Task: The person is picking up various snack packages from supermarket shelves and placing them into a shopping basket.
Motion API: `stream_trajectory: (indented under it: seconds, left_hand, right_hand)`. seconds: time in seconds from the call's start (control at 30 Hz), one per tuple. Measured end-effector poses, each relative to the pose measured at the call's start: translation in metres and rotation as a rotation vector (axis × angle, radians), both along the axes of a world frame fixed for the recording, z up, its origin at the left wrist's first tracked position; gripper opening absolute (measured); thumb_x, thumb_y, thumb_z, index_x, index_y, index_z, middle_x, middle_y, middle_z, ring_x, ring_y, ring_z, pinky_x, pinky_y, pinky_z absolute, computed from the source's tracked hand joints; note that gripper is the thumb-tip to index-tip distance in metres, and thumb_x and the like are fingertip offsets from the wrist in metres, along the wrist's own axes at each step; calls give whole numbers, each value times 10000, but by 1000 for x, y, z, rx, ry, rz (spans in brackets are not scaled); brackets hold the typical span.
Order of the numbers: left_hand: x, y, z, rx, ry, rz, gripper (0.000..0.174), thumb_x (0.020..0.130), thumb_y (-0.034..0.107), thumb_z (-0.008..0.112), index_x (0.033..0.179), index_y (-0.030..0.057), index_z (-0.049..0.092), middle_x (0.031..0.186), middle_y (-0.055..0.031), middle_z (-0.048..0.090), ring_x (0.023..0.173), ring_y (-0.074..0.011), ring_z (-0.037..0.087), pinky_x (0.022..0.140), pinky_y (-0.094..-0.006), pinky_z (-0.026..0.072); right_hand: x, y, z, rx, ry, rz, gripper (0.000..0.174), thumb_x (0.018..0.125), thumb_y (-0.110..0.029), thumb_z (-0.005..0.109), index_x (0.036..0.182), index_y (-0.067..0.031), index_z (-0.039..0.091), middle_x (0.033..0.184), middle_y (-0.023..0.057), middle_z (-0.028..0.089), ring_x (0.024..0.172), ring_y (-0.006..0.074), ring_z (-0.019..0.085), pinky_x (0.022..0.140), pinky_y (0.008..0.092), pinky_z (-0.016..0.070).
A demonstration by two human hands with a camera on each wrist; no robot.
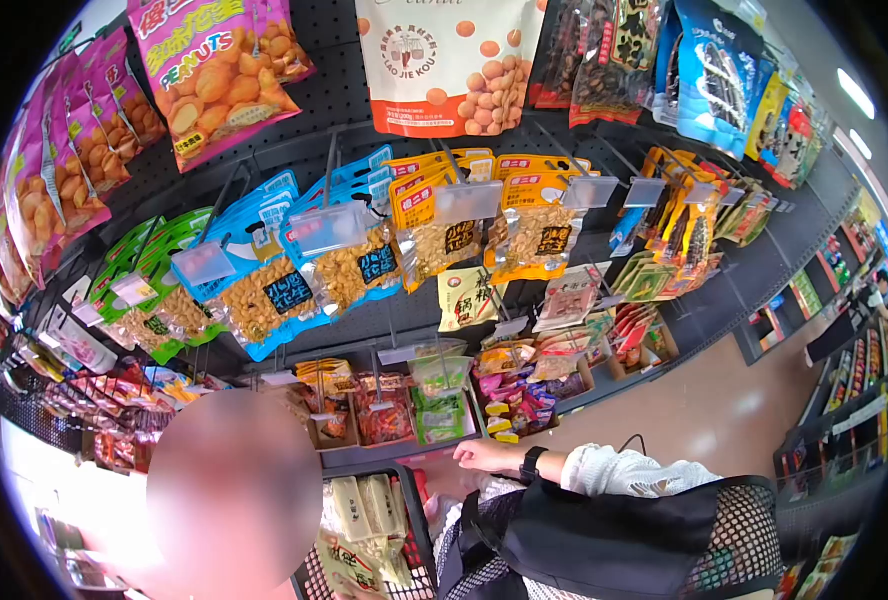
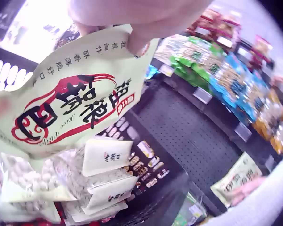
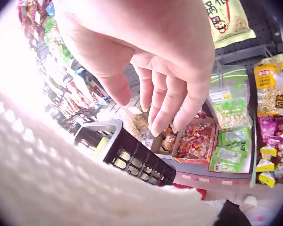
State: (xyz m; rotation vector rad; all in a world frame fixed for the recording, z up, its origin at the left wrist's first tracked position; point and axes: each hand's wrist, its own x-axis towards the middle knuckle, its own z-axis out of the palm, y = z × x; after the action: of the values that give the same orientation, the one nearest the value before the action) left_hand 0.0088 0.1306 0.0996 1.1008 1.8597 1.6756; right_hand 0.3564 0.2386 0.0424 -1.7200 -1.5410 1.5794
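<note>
In the left wrist view my left hand (image 2: 132,19) pinches the top edge of a pale green rice-cracker bag (image 2: 61,106), over the black basket (image 2: 167,193). A blurred patch hides part of the head view, where I cannot make out this hand. My right hand (image 1: 484,456), with a black watch and white sleeve, is beside the basket (image 1: 419,520) and below a hanging pale cracker bag (image 1: 466,300). The right wrist view shows the same hand (image 3: 155,52) empty, its fingers loosely bent. Packets (image 1: 366,505) lie in the basket.
Nut bags (image 1: 354,265) hang on hooks along the dark rack, with larger snack bags (image 1: 454,70) above. Boxes of small packets (image 1: 384,410) stand on the lower shelf. To the right are an aisle floor (image 1: 709,400) and more shelving (image 1: 844,430).
</note>
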Motion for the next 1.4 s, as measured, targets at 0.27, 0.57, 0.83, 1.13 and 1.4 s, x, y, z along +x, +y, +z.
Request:
stream_trajectory:
  seconds: [0.27, 0.57, 0.83, 1.13, 1.4]
  left_hand:
    - [84, 37, 97, -79, 709, -541, 174, 794, 59, 597, 953, -4, 629, 914, -111, 659, 883, -292, 615, 894, -421, 438]
    - [210, 117, 71, -263, 188, -874, 131, 792, 48, 632, 905, -9, 667, 891, -118, 673, 821, -124, 612, 744, -260, 462]
    - [309, 181, -5, -419, -477, -903, 169, 853, 138, 614, 911, -14, 661, 805, -15, 660, 654, -43, 550, 578, -195, 432]
    - [352, 235, 12, -353, -581, -855, 125, 848, 179, 631, 847, 56, 653, 730, 14, 629, 578, -34, 538, 507, -168, 413]
    - [361, 243, 17, -448, -582, -875, 146, 857, 168, 614, 934, 49, 646, 882, -9, 650, 760, -93, 608, 679, -236, 499]
  right_hand:
    - [0, 21, 88, 641, 371, 190, 673, 730, -195, 727, 1284, -31, 381, 1184, 146, 530, 1058, 242, 539, 917, 331, 425]
    - [104, 28, 101, 293, 696, -160, 424, 753, -86, 705, 1133, -39, 522, 996, 33, 600, 911, 98, 557, 799, 242, 458]
    - [184, 26, 56, 164, 613, -640, 192, 765, -107, 695, 898, -10, 598, 796, 8, 612, 680, 57, 551, 621, 208, 449]
    - [208, 67, 90, 389, 685, -694, 93, 799, -53, 654, 862, -20, 595, 770, -14, 605, 680, 50, 537, 605, 202, 435]
    - [226, 82, 68, 482, 581, -615, 152, 780, -53, 673, 917, -7, 624, 777, -1, 636, 680, 42, 550, 597, 200, 439]
